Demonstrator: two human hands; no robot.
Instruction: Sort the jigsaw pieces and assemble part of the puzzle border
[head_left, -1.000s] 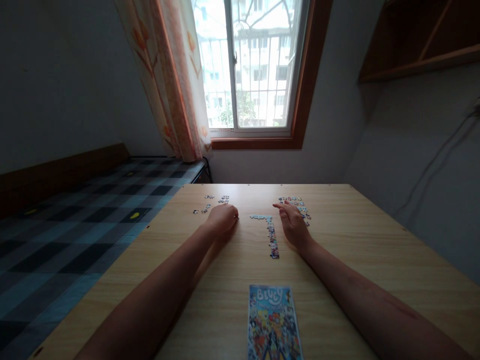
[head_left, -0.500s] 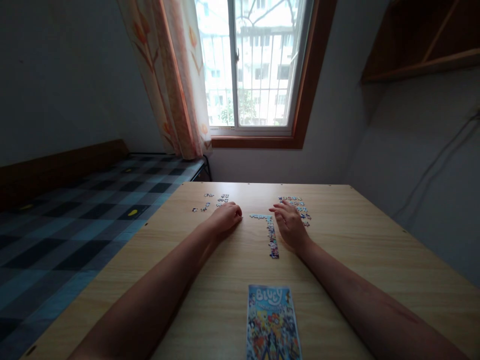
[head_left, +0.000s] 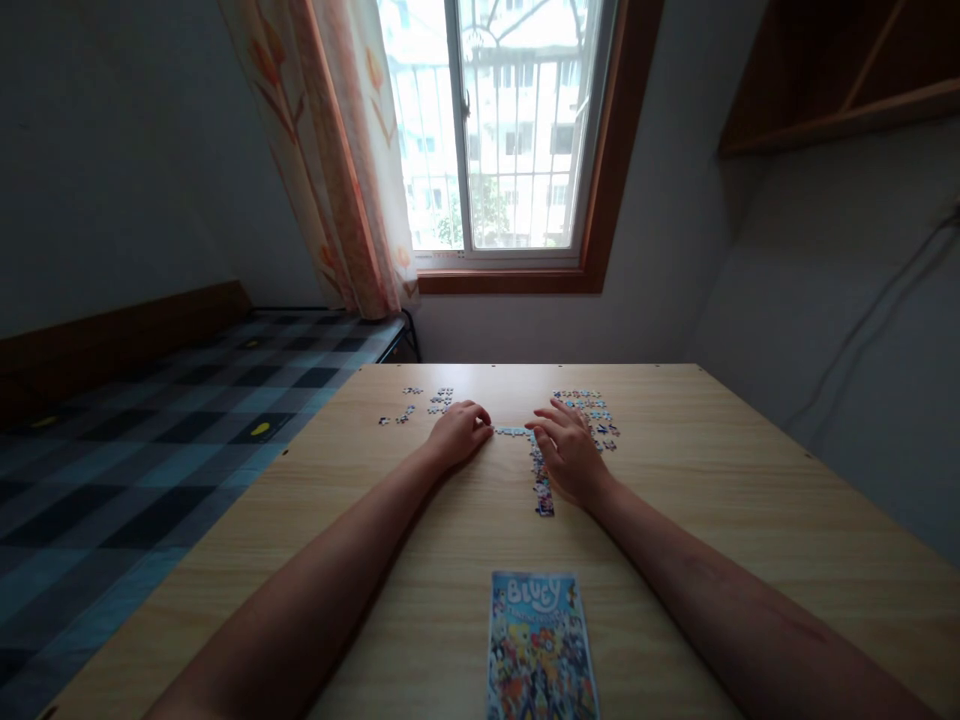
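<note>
An L-shaped strip of joined jigsaw puzzle pieces [head_left: 544, 494] lies on the table. Its top arm runs left and its other arm runs down toward me. My left hand [head_left: 461, 432] is closed, fingers curled and fingertips pressed down at the left end of the top arm. Whatever those fingertips hold is too small to make out. Over the corner of the strip lies my right hand [head_left: 570, 450], fingers apart and stretched left, hiding part of the pieces. Past it are rows of loose puzzle pieces [head_left: 598, 404]. More loose pieces [head_left: 441, 402] sit beyond my left hand.
A picture card marked "Bluey" [head_left: 541, 645] lies on the wooden table [head_left: 720, 480] close to me. A bed with a checked cover [head_left: 187, 440] stands along the left. Behind the table are a curtain [head_left: 337, 150] and a barred window [head_left: 517, 140].
My left hand has moved right, closing the gap to the strip's left end. My right hand has shifted slightly left over the strip's corner. The whole view has also shifted a little.
</note>
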